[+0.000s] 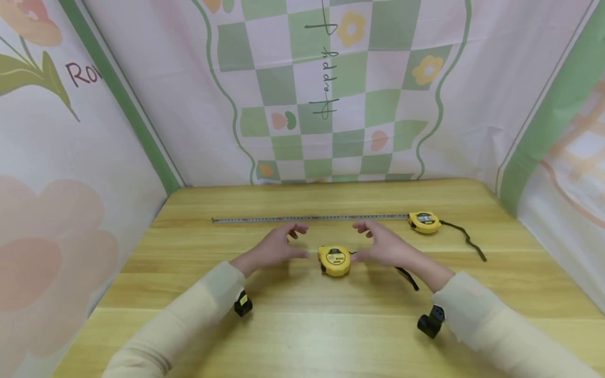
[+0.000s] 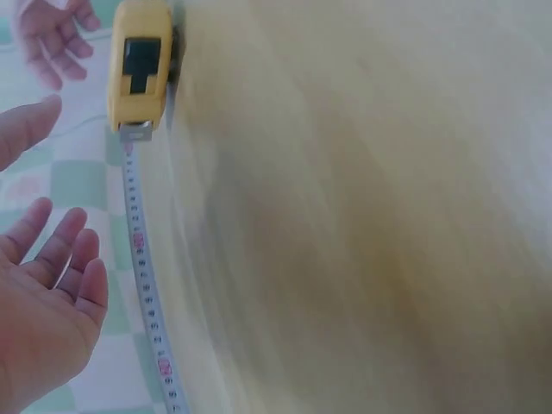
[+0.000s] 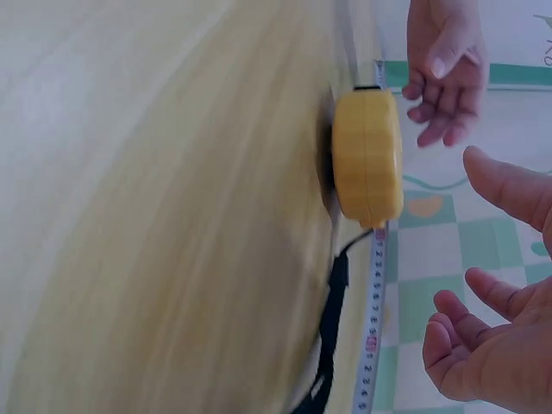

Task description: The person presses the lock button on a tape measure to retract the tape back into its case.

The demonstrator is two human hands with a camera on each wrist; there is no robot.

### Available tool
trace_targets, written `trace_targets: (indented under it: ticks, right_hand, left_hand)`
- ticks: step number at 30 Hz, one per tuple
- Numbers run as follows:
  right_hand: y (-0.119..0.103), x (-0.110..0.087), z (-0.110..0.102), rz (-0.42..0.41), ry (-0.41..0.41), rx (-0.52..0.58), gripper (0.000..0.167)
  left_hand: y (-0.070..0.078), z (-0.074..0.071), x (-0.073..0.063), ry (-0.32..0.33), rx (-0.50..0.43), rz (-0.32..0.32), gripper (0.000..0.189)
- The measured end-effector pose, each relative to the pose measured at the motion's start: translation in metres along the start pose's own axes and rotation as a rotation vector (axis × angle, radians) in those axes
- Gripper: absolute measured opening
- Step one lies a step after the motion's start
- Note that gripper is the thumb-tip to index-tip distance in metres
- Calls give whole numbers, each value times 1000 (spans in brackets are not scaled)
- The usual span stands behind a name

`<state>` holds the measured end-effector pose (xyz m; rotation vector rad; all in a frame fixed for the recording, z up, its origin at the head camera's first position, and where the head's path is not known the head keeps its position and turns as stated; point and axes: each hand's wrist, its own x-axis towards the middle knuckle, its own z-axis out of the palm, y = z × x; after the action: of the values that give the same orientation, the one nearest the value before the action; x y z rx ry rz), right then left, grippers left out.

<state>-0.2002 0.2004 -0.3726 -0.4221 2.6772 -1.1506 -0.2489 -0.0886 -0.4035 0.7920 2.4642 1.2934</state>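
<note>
A yellow tape measure [image 1: 335,261] lies on the table between my two hands, its black strap [image 3: 330,323] trailing to the right. To its left, my left hand [image 1: 276,247] has its fingers spread, with thumb and fingers apart. On the other side, my right hand [image 1: 388,248] curves loosely, its thumb close by the strap end of the case. Neither hand holds anything. Behind them lies a second yellow tape measure [image 1: 424,222], its blade [image 1: 307,218] drawn out in a long line to the left.
The second tape measure has its own black strap [image 1: 468,239], curving toward the right front. The wooden table [image 1: 312,336] ends at the back against a hanging cloth [image 1: 331,142] with green checks. More printed cloth stands at left and right. A small black camera hangs at each cuff.
</note>
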Motion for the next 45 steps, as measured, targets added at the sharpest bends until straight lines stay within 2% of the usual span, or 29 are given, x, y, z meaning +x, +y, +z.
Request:
trace_targets:
  ticks: [10,19,23,30,37,45]
  right_hand:
    - [11,-9,-26,-30,112,-44,71]
    - [24,-20,-51,-27,178,-79,73]
    - [32,-24,-62,-27,202,-118,72]
    - [52,-27,-77,-4,199,-162,78]
    - [67,-25,-86,3,209,-188,77]
    - [81,-19,-93,20,208,-243,74]
  left_hand:
    - [-11,-26,-10,67,8,13,55]
    - [-25,-54,-21,153,16,10,54]
    - [-32,-68,-27,188,37,-24,56]
    - [-49,-91,-38,240,61,-87,53]
    - [-66,-107,-47,280,78,-154,56]
    - [-90,-126,-51,348,106,-217,60]
